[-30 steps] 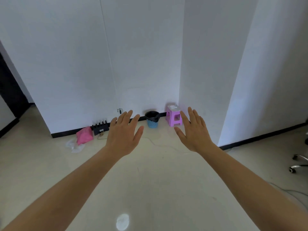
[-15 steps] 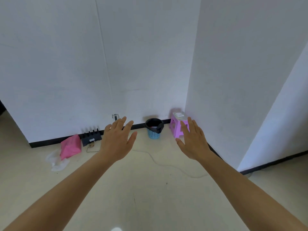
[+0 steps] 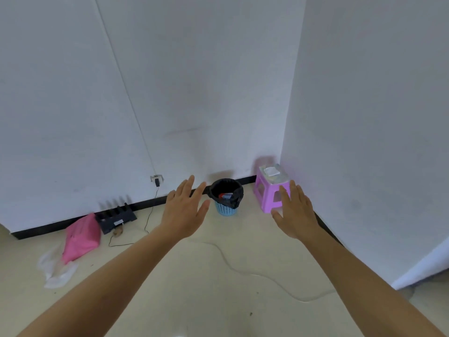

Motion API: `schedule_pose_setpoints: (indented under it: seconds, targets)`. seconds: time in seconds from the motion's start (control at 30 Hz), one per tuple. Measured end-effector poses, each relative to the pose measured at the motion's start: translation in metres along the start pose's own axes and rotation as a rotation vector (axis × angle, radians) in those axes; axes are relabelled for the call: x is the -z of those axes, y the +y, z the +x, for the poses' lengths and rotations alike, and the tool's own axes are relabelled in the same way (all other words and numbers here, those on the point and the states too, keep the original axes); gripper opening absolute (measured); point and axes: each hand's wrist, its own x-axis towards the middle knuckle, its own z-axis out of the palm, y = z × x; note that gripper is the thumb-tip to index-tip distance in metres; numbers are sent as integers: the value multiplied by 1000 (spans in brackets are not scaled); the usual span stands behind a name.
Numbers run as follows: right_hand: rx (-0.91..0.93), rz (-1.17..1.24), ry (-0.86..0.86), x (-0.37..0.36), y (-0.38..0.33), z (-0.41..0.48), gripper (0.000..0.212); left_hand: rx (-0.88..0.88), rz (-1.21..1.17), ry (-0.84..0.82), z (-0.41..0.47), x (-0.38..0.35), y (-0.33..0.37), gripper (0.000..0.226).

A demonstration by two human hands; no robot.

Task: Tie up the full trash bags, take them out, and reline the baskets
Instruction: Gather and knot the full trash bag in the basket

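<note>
A small blue basket [image 3: 226, 210] stands on the floor against the far wall. A black trash bag [image 3: 228, 190] lines it and folds over its rim, with some red and white rubbish showing inside. My left hand [image 3: 185, 210] is stretched out in front of me, fingers spread, to the left of the basket and nearer to me. My right hand [image 3: 295, 211] is also spread and empty, to the right of the basket, partly covering a stool. Neither hand touches anything.
A purple plastic stool [image 3: 268, 188] with white paper on top sits in the corner. A pink bag [image 3: 81, 237] and clear plastic [image 3: 57, 268] lie at the left. A black router [image 3: 116, 216] sits by the wall. A thin cable [image 3: 243, 268] runs across the floor.
I have moved closer to the corner, so the basket and stool look larger. Both hands stay raised and spread, with the basket now between them.
</note>
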Motion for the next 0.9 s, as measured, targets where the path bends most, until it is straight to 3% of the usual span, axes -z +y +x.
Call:
schedule_pose_setpoints:
  seconds: [0.23,0.47,0.77,0.9]
  targets:
    - [52,16,-142,8,1,214,81,89,-43,-33,172,-22,-47,60]
    - [95,-40,-198,-54,-19,402,81,198,-189,-114,346,-111,-118,58]
    - [-26,-19,-346,-85,-18,619,80,90,-232,-225,614,-177,-163,56]
    - [-53,-3,-368,-105,6,683,80,108,-280,-302,693,-217,-159,55]
